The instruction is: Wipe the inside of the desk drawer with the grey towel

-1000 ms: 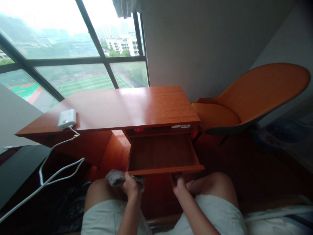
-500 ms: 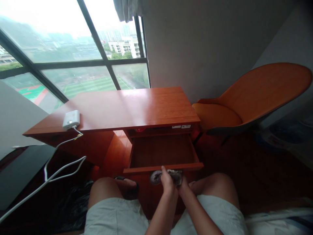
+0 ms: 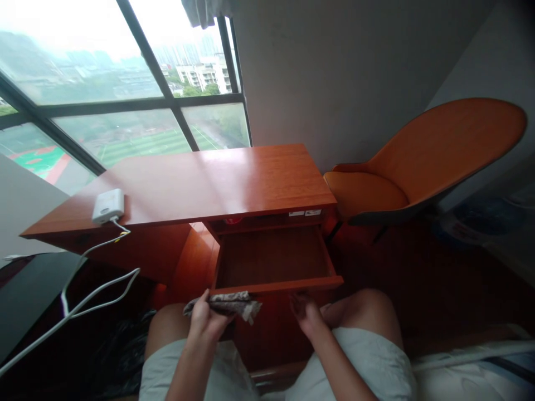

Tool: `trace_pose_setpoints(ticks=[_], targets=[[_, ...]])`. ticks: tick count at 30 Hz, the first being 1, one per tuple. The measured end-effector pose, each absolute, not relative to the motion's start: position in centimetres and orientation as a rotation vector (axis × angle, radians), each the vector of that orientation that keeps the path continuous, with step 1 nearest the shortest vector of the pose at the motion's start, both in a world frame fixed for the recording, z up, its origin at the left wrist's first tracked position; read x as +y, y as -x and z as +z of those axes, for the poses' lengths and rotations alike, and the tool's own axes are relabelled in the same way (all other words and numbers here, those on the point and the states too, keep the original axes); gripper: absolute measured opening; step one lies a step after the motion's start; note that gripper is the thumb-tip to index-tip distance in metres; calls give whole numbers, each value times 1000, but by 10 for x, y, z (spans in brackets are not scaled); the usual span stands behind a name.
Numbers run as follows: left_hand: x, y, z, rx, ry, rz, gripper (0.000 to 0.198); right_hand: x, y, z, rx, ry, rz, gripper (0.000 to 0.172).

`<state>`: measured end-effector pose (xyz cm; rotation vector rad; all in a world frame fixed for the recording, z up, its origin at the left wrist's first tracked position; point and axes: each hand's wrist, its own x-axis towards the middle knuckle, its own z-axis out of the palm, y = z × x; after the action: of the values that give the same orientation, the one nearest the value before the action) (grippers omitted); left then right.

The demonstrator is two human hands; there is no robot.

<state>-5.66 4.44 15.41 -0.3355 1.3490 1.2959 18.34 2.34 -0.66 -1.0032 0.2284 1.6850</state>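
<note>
Crumpled grey cloth (image 3: 225,303) fills left hand (image 3: 204,320) below glossy wooden drawer (image 3: 273,262).

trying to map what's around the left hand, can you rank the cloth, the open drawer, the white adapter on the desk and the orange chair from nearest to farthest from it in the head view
1. Cloth: gripped in the left hand.
2. Open drawer: just above and right of that hand, its front edge close by.
3. White adapter: up and to the left, on the desk's left end.
4. Orange chair: far right, beyond the desk's right end.

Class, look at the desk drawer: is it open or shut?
Open: the drawer is pulled out from the desk, its bare wooden bottom showing.
</note>
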Motion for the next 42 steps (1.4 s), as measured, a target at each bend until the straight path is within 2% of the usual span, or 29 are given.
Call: trace_pose_setpoints(ticks=[3,7,15,20,26,30,37,42], targets=[[48,76,160,1421,325,1211,28,23,-183,-5,239,1002,1686,17],[46,71,161,1515,201,1315,13,22,-182,-4,246,1000,1672,16],[9,59,143,1279,194,1557,15,20,-181,-9,240,1026,1644,18],[1,59,123,1521,62,1543,12,19,-181,-11,227,1047,1649,19],[1,67,110,1694,-74,1403,33,19,-183,-11,219,1045,1669,17],[4,70,108,1575,-129,1381,32,18,-183,-9,220,1060,1657,16],[2,29,106,1484,41,1608,32,19,-180,-5,212,1084,1617,17],[8,-24,108,1239,306,1469,30,21,-178,-8,138,1100,1597,14]])
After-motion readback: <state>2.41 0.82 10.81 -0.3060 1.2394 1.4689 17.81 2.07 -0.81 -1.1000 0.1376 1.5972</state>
